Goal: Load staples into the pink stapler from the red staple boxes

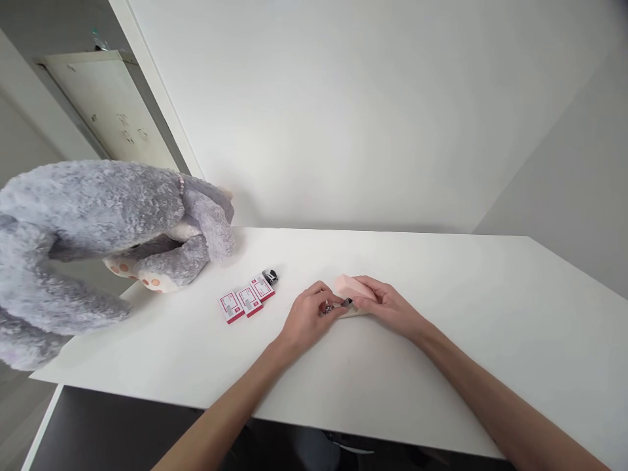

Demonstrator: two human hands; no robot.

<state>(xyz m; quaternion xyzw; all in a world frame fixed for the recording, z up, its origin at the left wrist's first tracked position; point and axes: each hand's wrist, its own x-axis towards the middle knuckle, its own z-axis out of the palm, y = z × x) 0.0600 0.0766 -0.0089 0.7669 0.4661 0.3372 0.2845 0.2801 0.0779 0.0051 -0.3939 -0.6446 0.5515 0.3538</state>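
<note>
In the middle of the white table, my right hand (390, 307) is closed round a pale pink block-like piece (353, 286), which looks like the raised top of a stapler. A small metal part (347, 302) shows beneath it, near my right thumb. Under both hands lies a flat cream-coloured strip (354, 313), mostly covered by the fingers. My left hand (311, 314) is closed beside the metal part, thumb and fingers bent together. Something small and shiny (328, 309) shows between them, too small to make out.
Three small white-and-red boxes (248, 301) lie in a slanting row left of my hands. A small black-and-silver object (270, 277) touches the farthest one. A large grey plush toy (98, 209) sits over the table's left end. A white wall (343, 131) stands behind the table (466, 281).
</note>
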